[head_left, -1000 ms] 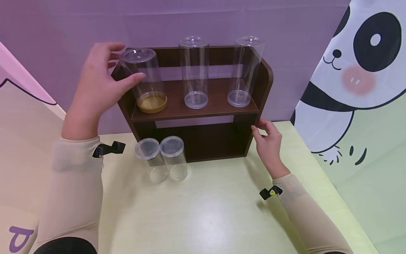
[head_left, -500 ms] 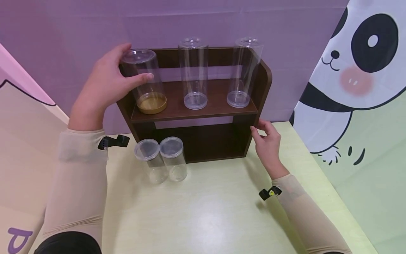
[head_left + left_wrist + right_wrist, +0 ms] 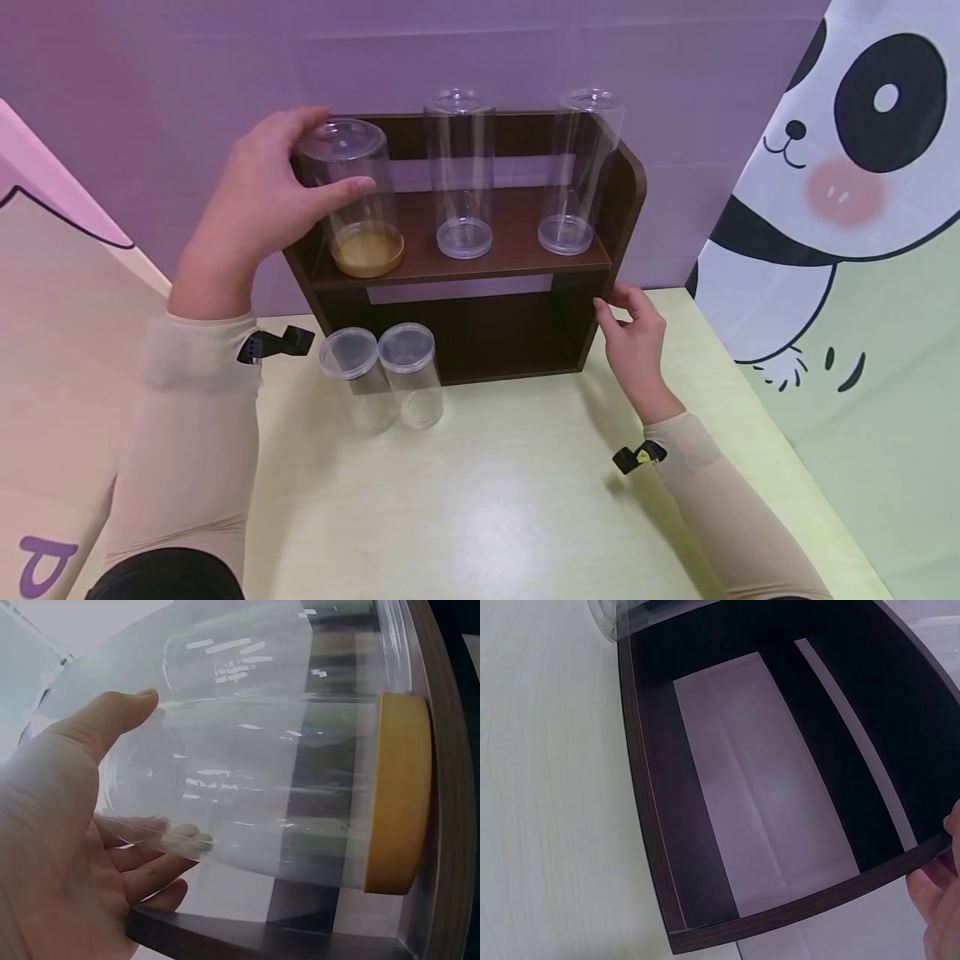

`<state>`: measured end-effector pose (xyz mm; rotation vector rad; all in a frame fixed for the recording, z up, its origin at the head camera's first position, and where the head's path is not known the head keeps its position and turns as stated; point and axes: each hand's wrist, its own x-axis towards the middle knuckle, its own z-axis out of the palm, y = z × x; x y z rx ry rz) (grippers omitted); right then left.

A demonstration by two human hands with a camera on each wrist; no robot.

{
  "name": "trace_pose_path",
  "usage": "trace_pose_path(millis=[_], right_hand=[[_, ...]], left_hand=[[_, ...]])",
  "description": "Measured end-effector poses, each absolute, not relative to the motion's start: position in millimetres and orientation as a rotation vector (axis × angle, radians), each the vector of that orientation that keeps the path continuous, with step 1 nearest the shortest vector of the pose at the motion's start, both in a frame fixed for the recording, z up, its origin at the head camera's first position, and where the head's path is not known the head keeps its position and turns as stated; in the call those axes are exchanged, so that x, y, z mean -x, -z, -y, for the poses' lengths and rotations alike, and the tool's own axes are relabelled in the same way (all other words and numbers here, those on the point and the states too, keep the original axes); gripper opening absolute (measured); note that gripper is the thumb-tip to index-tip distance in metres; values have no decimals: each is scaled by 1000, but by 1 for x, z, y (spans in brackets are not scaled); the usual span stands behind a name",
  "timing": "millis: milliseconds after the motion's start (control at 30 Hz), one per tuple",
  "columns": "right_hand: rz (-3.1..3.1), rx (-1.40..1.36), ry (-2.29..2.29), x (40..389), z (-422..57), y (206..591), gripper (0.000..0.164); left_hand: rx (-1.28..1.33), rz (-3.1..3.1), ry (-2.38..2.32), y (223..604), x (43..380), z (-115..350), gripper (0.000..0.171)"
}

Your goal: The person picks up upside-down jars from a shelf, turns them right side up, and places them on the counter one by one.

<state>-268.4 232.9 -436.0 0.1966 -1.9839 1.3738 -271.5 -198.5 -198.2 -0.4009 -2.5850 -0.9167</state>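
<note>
In the head view, my left hand holds a clear plastic jar with a gold lid, thumb on the near side and fingers behind. This jar stands lid down at the left end of the upper board of a dark brown two-tier shelf. The left wrist view shows the fingers round the jar's bottom end and the lid close to the board. My right hand pinches the shelf's right side panel low down, with fingertips on its outer face in the right wrist view.
Two slimmer clear jars, one in the middle and one at the right, stand lid down on the upper board. Two short lidded jars, left and right, stand on the pale table before the shelf. A purple cloth hangs behind.
My left hand has closed further round the gold-lidded jar, and the jar has shifted slightly right and toward the board's front edge. The right hand stays in place on the shelf.
</note>
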Motion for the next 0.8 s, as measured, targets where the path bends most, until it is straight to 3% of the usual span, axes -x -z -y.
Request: trace_pose_path(millis=[500,800], right_hand=[[1978,-194,-1366,251,-218,416,19],[1977,-201,-1367,269,-230,436,20]], left_hand=[[560,2501,960,200,234,179,92],[675,2491,1045,209,220,170,90]])
